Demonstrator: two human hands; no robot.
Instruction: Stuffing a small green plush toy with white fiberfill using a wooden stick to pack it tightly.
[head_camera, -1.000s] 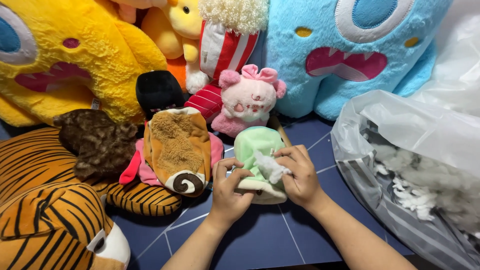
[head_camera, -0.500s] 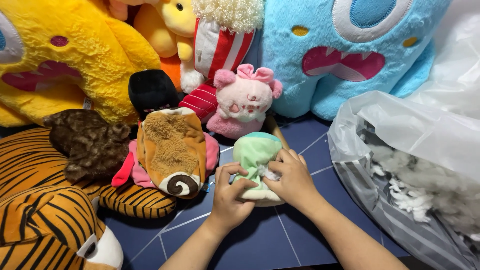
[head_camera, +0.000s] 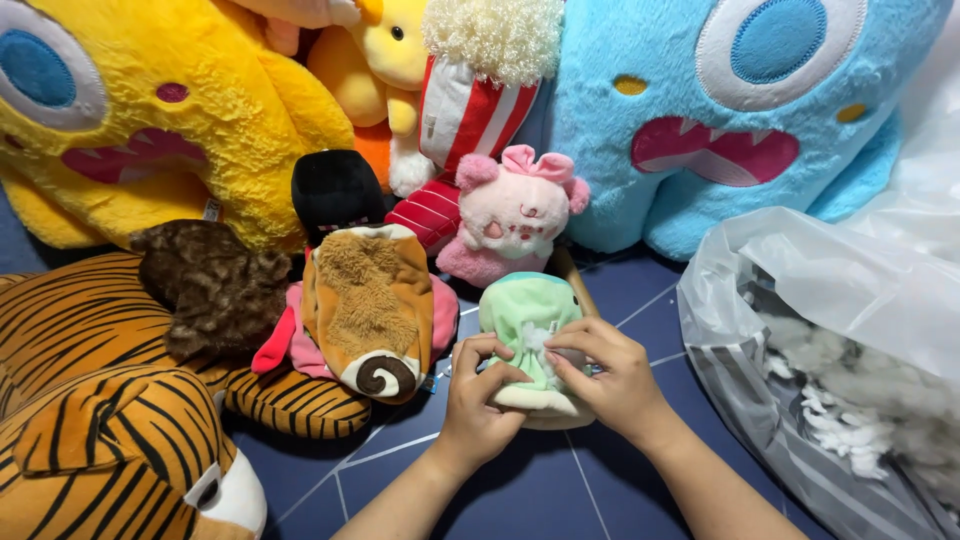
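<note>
Both hands grip a small green plush toy (head_camera: 528, 330) on the dark blue floor (head_camera: 520, 490): the left hand (head_camera: 478, 395) pinches its lower left side and the right hand (head_camera: 610, 375) closes over its right side, with white stuffing (head_camera: 535, 340) showing between the fingers, so the toy's lower part and its opening are mostly hidden. Just left of it lies an orange and brown plush (head_camera: 365, 305), behind it sits a pink plush (head_camera: 515, 215), and further out are a tiger plush (head_camera: 100, 420), a yellow monster plush (head_camera: 130, 110) and a blue monster plush (head_camera: 740, 110), all three cut off by the frame edges. On the right, a clear plastic bag (head_camera: 830, 290) holds more white stuffing, hard to make out through the plastic.
</note>
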